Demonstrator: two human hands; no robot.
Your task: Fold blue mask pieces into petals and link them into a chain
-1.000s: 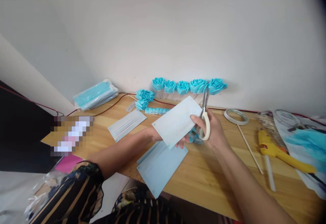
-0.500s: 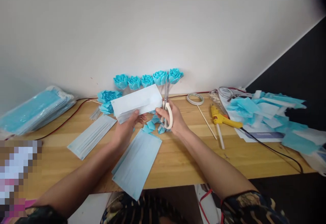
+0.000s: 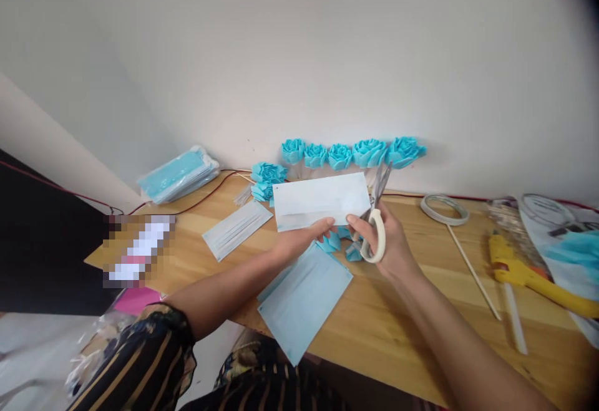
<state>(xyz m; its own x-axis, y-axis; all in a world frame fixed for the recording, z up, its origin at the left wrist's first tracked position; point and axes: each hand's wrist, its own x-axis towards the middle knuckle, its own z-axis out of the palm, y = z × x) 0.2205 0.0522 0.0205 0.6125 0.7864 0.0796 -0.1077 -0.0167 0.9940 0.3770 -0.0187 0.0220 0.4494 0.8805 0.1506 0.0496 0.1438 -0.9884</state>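
Note:
My left hand (image 3: 318,233) pinches the lower edge of a pale blue face mask (image 3: 322,196), held up over the table with its whitish side facing me. No ear loops show on it. In my right hand (image 3: 393,239) are white-handled scissors (image 3: 382,236), blades pointing up and slightly apart. The right thumb also touches the mask's lower right corner. Below my hands lie small blue cut pieces (image 3: 354,250) and overlapping flat masks (image 3: 306,302). Another flat mask (image 3: 238,230) rests to the left.
Several blue flowers (image 3: 340,156) stand in a row along the wall, with more blue flowers (image 3: 267,177) nearby. A bagged mask stack (image 3: 180,174) sits back left. On the right are a tape roll (image 3: 444,209), a thin stick (image 3: 472,272) and a yellow glue gun (image 3: 508,261).
My view has turned left, so the table's things appear farther right. The mask has tilted to nearly level. Both hands keep their hold on the mask and scissors.

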